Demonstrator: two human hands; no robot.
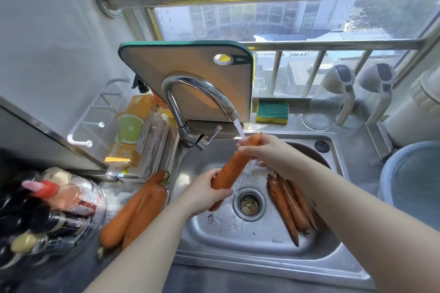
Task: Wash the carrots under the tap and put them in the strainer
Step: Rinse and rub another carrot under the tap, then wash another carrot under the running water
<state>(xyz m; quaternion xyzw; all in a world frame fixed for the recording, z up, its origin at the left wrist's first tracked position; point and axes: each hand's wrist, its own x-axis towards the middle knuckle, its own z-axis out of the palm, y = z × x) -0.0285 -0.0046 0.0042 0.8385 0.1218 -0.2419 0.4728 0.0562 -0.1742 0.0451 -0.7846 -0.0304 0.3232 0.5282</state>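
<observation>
- Currently one carrot (232, 169) is gripped mid-frame under the tap (202, 88) — left hand (207, 194) round its lower end, right hand (264, 150) round its top.
- Judged unwashed: two carrots (135, 209) lower left, a bunch (289, 204) in the sink (238, 233).

A home kitchen: stainless steel sink (238, 233) beneath the gripped carrot (232, 169), tap (197, 88) above it, chopping board (185, 61) and sponge (272, 111) behind, sauce bottles (54, 197) well left.
</observation>
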